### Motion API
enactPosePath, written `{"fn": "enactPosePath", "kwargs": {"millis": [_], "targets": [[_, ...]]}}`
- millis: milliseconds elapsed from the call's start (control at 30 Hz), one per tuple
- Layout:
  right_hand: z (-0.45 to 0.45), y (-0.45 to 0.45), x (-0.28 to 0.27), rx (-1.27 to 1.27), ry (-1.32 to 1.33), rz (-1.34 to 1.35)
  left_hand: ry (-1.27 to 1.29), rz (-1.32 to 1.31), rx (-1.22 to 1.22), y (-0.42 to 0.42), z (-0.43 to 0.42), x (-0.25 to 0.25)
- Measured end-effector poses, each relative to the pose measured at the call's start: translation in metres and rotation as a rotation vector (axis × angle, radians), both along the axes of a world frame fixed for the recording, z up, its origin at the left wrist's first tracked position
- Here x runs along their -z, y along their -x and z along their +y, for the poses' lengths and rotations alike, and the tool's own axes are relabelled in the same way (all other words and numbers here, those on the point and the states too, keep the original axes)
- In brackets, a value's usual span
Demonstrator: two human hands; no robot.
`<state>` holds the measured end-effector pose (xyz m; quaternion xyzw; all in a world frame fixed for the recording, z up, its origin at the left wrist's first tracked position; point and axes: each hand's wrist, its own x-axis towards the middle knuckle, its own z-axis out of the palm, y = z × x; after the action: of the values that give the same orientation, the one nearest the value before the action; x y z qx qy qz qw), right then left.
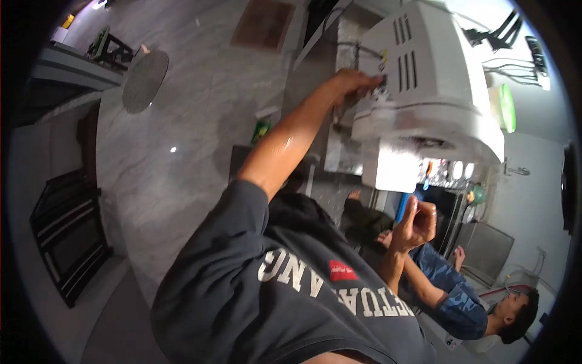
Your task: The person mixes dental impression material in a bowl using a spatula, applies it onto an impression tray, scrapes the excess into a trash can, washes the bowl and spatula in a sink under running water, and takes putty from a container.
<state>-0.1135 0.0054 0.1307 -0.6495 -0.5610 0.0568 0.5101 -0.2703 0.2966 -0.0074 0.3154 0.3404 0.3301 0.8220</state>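
A large white machine (418,67) with dark vent slots stands on a metal counter. At its side my left hand (354,85) is closed, its fingertips on a small dark knob-like part (382,79); the fingers partly hide this part. A white rectangular panel or tray (391,167) sticks out from the machine's front. Just beyond the edge of that panel, apart from it, my right hand (415,224) is held in the air. Its fingers are curled in and the thumb is raised, with nothing visible in them.
Another person in a blue camouflage shirt (464,306) is at the right, near a metal rack (485,246). A green-rimmed container (506,108) is by the machine. Cables (515,70) run along the wall. A black chair (70,236) and a round mat (145,82) are at the left.
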Motion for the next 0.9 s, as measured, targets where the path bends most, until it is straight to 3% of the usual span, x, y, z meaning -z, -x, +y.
{"fn": "enactPosePath", "kwargs": {"millis": [33, 233, 333, 433, 500, 567, 667, 800, 900], "targets": [[-0.001, 0.006, -0.004, 0.043, 0.017, -0.017, 0.079, -0.044, 0.108, -0.002, 0.006, 0.011], [-0.009, 0.004, 0.004, -0.157, 0.025, -0.070, -0.301, 0.290, 0.030, -0.011, 0.022, -0.019], [-0.007, 0.030, 0.019, -0.503, 0.123, 0.010, -0.444, 0.447, -0.016, 0.011, 0.005, -0.036], [0.015, 0.080, 0.041, -0.908, 0.559, -0.004, -0.384, 0.357, -0.217, 0.083, -0.025, -0.014], [0.025, 0.113, 0.094, -1.024, 0.828, 0.014, -0.213, 0.237, -0.474, 0.149, -0.063, 0.039], [0.030, 0.138, 0.173, -0.936, 1.063, 0.081, -0.021, 0.250, -0.784, 0.201, -0.115, 0.130], [0.035, 0.160, 0.317, -0.701, 1.311, 0.220, 0.466, 0.278, -1.017, 0.259, -0.236, 0.232], [0.045, 0.183, 0.451, -0.316, 1.635, 0.405, 0.706, 0.230, -1.113, 0.272, -0.343, 0.270], [0.054, 0.178, 0.546, -0.314, 1.739, 0.141, 0.753, 0.110, -1.188, 0.245, -0.384, 0.322]]}}
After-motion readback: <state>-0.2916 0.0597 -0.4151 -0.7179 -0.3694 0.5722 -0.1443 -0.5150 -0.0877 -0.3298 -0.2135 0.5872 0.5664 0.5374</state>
